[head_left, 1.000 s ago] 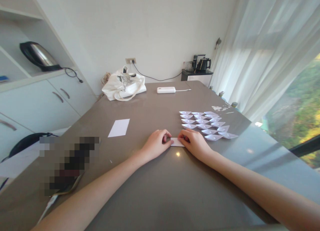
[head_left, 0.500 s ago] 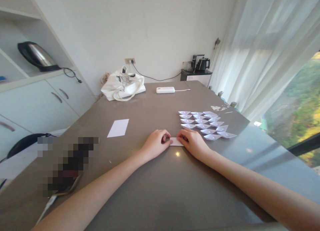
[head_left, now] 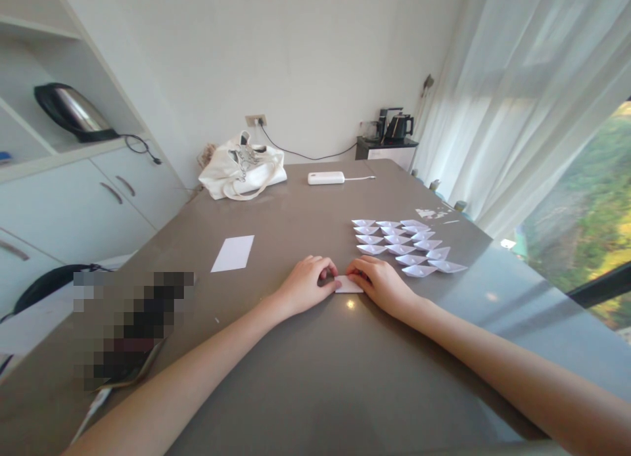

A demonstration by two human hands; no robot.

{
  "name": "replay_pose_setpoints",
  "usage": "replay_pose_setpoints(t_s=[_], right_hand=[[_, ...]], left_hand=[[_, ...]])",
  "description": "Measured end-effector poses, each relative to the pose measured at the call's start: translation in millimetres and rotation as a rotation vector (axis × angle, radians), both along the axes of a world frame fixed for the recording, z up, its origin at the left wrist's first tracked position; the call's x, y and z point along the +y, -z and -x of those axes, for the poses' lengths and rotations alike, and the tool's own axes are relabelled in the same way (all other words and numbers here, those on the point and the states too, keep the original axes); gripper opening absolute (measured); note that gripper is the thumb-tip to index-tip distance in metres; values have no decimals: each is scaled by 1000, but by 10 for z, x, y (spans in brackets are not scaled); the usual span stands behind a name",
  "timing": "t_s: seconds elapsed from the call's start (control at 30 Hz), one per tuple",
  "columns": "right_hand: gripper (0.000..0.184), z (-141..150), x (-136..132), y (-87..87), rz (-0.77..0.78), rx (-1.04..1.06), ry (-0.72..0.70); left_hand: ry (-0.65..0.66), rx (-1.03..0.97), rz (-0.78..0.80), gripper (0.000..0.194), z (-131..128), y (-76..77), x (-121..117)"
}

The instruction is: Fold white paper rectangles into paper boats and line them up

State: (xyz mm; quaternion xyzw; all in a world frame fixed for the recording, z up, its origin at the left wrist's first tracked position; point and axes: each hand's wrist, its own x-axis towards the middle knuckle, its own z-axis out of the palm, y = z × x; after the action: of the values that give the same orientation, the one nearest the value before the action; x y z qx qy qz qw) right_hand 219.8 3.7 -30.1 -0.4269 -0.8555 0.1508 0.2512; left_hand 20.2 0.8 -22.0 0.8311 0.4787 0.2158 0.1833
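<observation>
A small white folded paper [head_left: 348,285] lies on the tabletop between my two hands. My left hand [head_left: 311,282] pinches its left end, thumb and fingers curled together. At the other end, the thumb and fingers of my right hand [head_left: 378,277] are closed on the paper too; the fingertips hide part of its edge. Several folded paper boats [head_left: 401,249] stand in rows just beyond my right hand. Off to the left of my left hand, a flat white paper sheet [head_left: 233,253] rests by itself.
A white bag [head_left: 246,170] and a white power bank [head_left: 326,178] with a short cable sit at the table's far side. Paper scraps [head_left: 431,213] lie near the right edge. A blurred-out device [head_left: 133,351] with a white cable is at the left.
The folded paper has shifted slightly towards me between my hands. My right fingertips have moved a little left along its top edge.
</observation>
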Motion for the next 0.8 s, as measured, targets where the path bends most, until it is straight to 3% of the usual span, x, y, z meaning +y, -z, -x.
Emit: replay_pose_setpoints(t_s=[0.1,0.17,0.3,0.53,0.8], right_hand=[[10,2,4,3,3,0,5],[11,0,7,8,4,6,3],[14,-3,9,10,-4,21,-4],[16,0,-2,-16,-2,34,-13],[15,4,6,10,-5,23,-1]], left_hand=[[25,-21,-49,13,-17,-17,-22],[109,-31,-104,8,-37,-36,-50],[242,35,-165,19,-77,-64,-115],[300,138,-192,22,-70,-105,-142],[348,88,-161,23,-3,-127,-49]])
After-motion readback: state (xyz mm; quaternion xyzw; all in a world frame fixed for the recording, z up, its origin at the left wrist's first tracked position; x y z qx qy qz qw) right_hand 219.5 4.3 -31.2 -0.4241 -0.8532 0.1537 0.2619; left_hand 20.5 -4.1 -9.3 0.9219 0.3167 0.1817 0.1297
